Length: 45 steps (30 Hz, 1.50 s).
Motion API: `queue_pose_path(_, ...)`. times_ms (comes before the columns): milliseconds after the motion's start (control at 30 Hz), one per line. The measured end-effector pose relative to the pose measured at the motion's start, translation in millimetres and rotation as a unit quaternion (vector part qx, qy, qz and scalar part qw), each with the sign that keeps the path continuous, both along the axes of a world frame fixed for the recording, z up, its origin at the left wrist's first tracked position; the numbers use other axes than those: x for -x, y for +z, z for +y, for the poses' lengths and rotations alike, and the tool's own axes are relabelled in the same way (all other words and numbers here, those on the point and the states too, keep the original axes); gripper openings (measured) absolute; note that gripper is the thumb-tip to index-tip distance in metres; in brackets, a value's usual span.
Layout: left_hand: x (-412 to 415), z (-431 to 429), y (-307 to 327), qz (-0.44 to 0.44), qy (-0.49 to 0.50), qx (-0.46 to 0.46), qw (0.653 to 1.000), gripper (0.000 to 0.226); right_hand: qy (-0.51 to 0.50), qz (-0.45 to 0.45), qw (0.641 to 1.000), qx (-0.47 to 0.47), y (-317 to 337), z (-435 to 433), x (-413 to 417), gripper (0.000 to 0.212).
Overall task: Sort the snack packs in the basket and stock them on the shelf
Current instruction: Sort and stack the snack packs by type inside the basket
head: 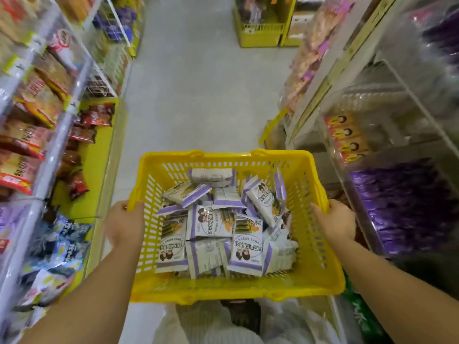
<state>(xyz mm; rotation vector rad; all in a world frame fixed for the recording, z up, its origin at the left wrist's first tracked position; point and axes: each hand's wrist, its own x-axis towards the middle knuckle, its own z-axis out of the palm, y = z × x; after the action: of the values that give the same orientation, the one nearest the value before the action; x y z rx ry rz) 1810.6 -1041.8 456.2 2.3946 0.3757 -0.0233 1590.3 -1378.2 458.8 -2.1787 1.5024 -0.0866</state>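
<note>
Between two shelf rows, mid-aisle – yellow basket held out front, above grey floor. Left hand grips left rim, fingers curled over edge. Right hand grips right rim, fingers wrapped on it. Snack packs heaped loose inside basket – white with purple bands, some face up, some flipped, several leaning on far wall. Left shelf holds red and orange bags, blue packs lower. Right shelf holds purple packs, orange boxes above them.
</note>
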Motion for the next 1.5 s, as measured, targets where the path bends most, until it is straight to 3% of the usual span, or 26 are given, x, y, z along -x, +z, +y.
queue_pose_path(367, -141.1, -76.8, -97.1, 0.039, -0.11, -0.014, 0.993, 0.031, -0.115, 0.057, 0.992, -0.019, -100.2, -18.5, -64.2, 0.04)
queue_pose_path(967, -150.9, -148.8, -446.5, 0.082, -0.133, -0.049, 0.986, 0.033, -0.189, 0.091, 0.977, -0.039, -453.5, -82.1, -86.2, 0.044)
queue_pose_path(1500, -130.8, -156.0, -502.8, 0.134, -0.174, -0.084, 0.972, 0.035, -0.167, 0.137, 0.975, -0.057, -511.3, -103.8, -82.4, 0.044)
